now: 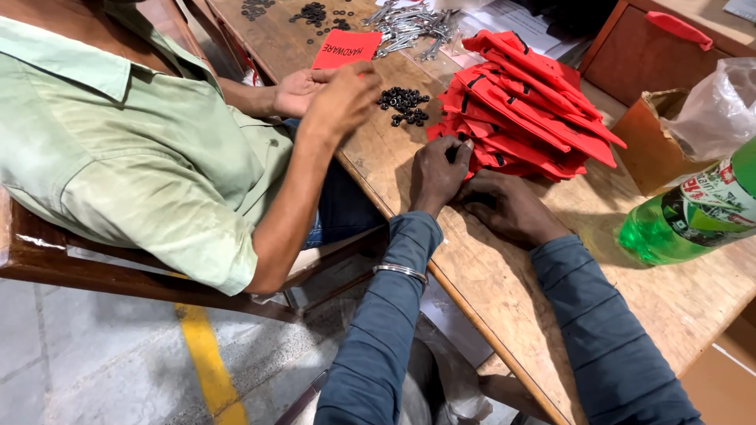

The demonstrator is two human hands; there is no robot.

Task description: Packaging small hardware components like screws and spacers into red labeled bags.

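Our left hand (438, 175) is curled shut w/ fingertips pinching the near edge of the pile of red pouches (520, 102); our right hand (508, 208) lies knuckles-up just beside it, fingers bent under, touching the pile's lower corner, but we can't tell what, if anything, it grips. Both our sleeves are dark blue, w/ a metal bangle (400, 271) on the left wrist. The pile sits mid-table, fanned out twd the far right, pouches overlapping w/ black strips showing. The wooden table (504, 299) runs diagonally; its near edge passes just under our left wrist, and there's bare board betw. our right forearm and the green plastic bottle (693, 216), which lies tilted at the right edge of view. Left of the pile, a small heap of black washers (404, 105) sits apart from it, w/ open wood around. A co-worker in a light green shirt (134, 149) sits on a wooden bench (94, 271) at the table's left edge, both hands (331, 90) on a red card (346, 47) near that edge. Farther back: more black washers (312, 12) and a heap of silvery metal parts (409, 27). Containers: a cardboard box (654, 145) on the right, holding a crumpled clear plastic bag (713, 106); contents not visible. Below, grey floor w/ a yellow line (206, 362).
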